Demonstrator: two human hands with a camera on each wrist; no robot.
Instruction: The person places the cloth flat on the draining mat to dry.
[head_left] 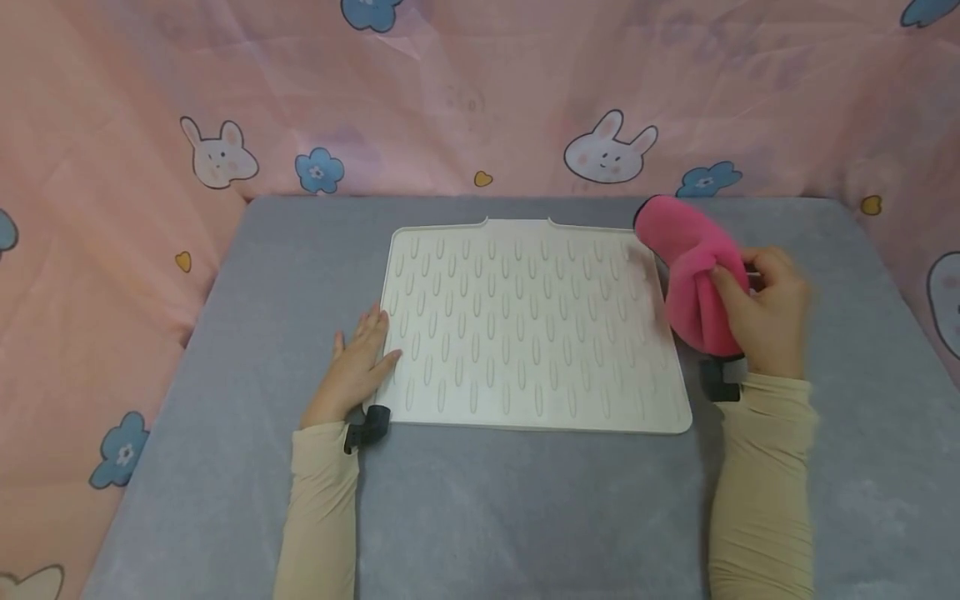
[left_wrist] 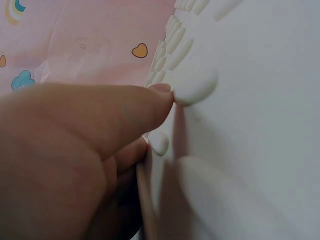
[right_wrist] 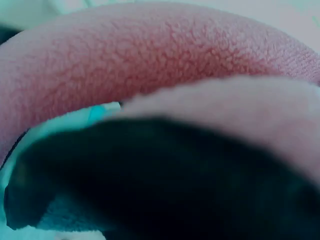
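Observation:
A white board with rows of raised oval bumps lies flat on the grey surface. My left hand rests at its left edge with fairly straight fingers. In the left wrist view, the thumb touches the board near one bump, and another fingertip is at the rim. My right hand pinches a folded pink fleecy cloth item with a dark edge, over the board's right side. Its fuzzy face fills much of the right wrist view; a blurred dark shape covers the lower part.
Grey fabric covers the table around the board. A pink curtain printed with rabbits, flowers and hearts hangs behind and along the sides. Both wrists carry a small black camera mount.

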